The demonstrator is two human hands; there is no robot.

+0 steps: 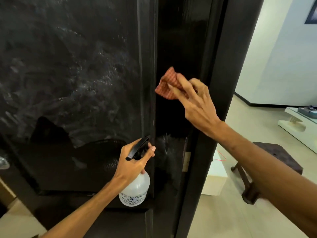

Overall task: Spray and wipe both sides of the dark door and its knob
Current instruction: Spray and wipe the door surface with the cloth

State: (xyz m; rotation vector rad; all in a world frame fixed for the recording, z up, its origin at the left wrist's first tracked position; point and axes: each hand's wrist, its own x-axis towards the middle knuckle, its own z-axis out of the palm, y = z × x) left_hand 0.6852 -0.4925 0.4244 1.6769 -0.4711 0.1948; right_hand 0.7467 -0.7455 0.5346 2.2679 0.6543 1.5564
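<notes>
Your right hand (pixel 195 103) bunches the soft cloth (pixel 169 83) against the dark door (pixel 77 66) at 1 o'clock, fingers (pixel 176 95) clamped on it. Your left hand (pixel 135 162) grips the spray bottle (pixel 136 188) by its neck at 6 o'clock; it is likely light, and slick if wet.

Right side: pale wall (pixel 283 57), evenly lit, with a dark skirting board (pixel 267 104) along its foot and the corner of a dark-framed picture (pixel 311 12) at the upper right edge. Floor (pixel 240 212) of pale beige tiles; on it stands a dark wooden stool (pixel 277 155) with curved legs, and just beside it a low white block (pixel 216 177) with a thin red cord (pixel 221 156) over its top. Farther back, near the wall, a low white unit (pixel 298 133) carries a blue-grey object (pixel 307 111), too cut off to identify.
</notes>
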